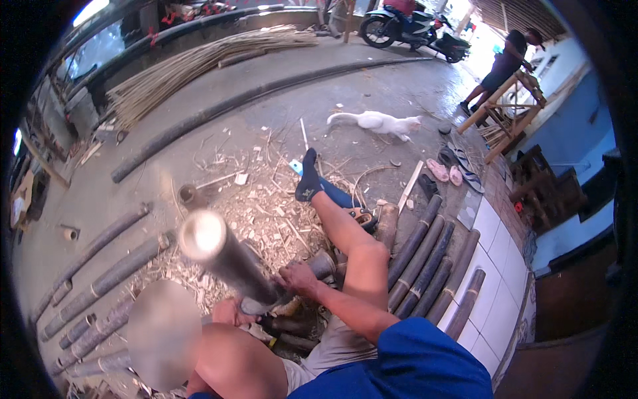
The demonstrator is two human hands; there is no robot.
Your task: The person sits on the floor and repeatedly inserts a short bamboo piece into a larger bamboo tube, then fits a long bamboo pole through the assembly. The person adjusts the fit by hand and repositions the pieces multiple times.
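Observation:
A thick dark bamboo tube [242, 263] stands tilted before me, its pale cut end upward and its lower end between my hands. My right hand [300, 278] is closed, with its fingers against the tube's lower right side. Low on the other side, my left hand [229, 311] is closed beside the tube's lower end. A greyish surface shows at its fingertips, but what it holds is hidden. Under the tube lie more bamboo pieces [292, 324], partly covered by my legs. Pale wood chips [266, 216] cover the floor just beyond.
Cut bamboo lengths [420, 249] lie to my right, more bamboo poles [109, 266] to my left. A long pole [219, 113] and thin strips [193, 66] lie farther off. A white cat [382, 124], sandals [458, 166], a motorbike [415, 30] and another person [505, 63] are beyond.

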